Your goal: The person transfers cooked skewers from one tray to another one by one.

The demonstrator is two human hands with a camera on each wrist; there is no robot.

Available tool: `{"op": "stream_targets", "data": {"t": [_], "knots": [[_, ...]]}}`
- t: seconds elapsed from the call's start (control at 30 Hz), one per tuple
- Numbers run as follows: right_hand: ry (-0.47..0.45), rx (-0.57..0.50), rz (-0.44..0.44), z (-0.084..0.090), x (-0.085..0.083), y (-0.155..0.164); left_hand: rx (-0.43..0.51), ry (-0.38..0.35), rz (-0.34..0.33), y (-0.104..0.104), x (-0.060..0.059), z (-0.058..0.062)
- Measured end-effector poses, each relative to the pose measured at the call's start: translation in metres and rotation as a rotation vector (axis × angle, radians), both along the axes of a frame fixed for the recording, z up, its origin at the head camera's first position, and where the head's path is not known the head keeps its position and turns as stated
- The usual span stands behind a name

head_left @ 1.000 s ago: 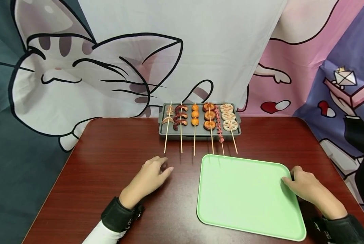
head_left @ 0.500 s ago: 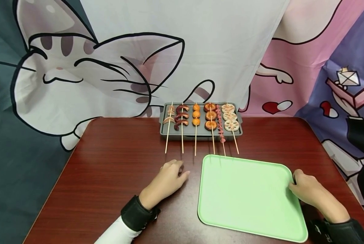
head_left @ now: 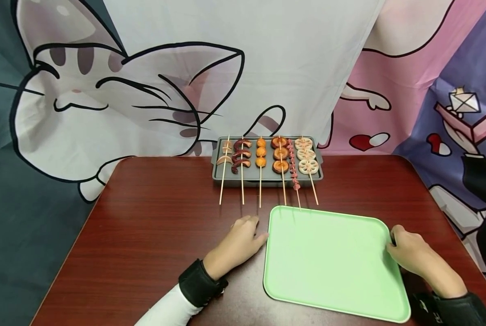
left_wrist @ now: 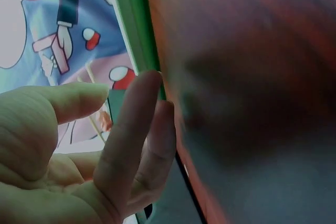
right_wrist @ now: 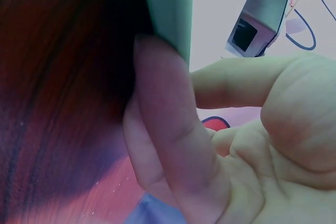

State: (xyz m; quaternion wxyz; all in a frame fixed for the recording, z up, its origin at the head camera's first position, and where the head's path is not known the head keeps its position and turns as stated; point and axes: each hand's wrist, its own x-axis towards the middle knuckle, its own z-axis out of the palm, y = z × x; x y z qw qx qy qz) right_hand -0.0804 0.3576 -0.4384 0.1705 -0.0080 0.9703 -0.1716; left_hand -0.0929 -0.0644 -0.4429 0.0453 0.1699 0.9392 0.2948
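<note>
Green tray btwn both grips: left hand, right hand.

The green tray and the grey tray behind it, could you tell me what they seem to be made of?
The green tray: probably plastic, with a smooth matte pastel surface and a moulded rounded rim. The grey tray: possibly coated metal, dull dark grey with side handles; the look leaves it open.

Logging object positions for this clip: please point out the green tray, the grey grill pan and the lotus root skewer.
green tray (head_left: 328, 258), head view, on its bare flat middle.
grey grill pan (head_left: 267, 177), head view, on its near rim.
lotus root skewer (head_left: 308, 166), head view, on the nearest white slice.
</note>
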Motion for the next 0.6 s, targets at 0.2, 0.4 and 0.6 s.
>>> {"op": "stream_targets", "data": {"t": [0.2,0.4,0.6], "knots": [[0.004,-0.013,-0.011,0.0,-0.001,0.001,-0.023,-0.022,-0.009,0.01,0.0,0.0],[-0.02,-0.083,-0.029,0.0,-0.001,-0.005,0.033,-0.081,-0.029,0.015,0.0,-0.002],[-0.008,-0.096,-0.019,0.0,-0.003,-0.008,0.045,-0.086,-0.056,0.015,0.001,-0.002]]}}
